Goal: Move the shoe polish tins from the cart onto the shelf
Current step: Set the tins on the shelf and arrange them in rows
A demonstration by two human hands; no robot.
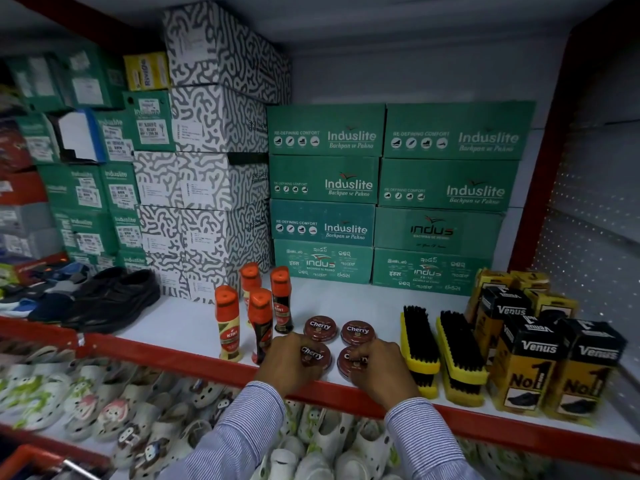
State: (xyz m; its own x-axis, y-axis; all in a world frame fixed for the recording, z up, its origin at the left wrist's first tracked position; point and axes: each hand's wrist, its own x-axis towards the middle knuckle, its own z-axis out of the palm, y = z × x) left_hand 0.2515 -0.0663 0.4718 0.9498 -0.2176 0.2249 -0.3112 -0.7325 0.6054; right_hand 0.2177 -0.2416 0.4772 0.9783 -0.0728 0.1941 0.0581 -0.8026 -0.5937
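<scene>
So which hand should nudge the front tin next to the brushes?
Probably the right hand. It already rests on the front right tin, the one nearest the brushes. The left hand is busy on the front left tin, farther away.

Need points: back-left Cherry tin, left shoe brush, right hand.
Back-left Cherry tin (320, 328): head view, centre of the lid.
Left shoe brush (418, 336): head view, middle of the black bristles.
Right hand (384, 370): head view, back of the hand.
</scene>
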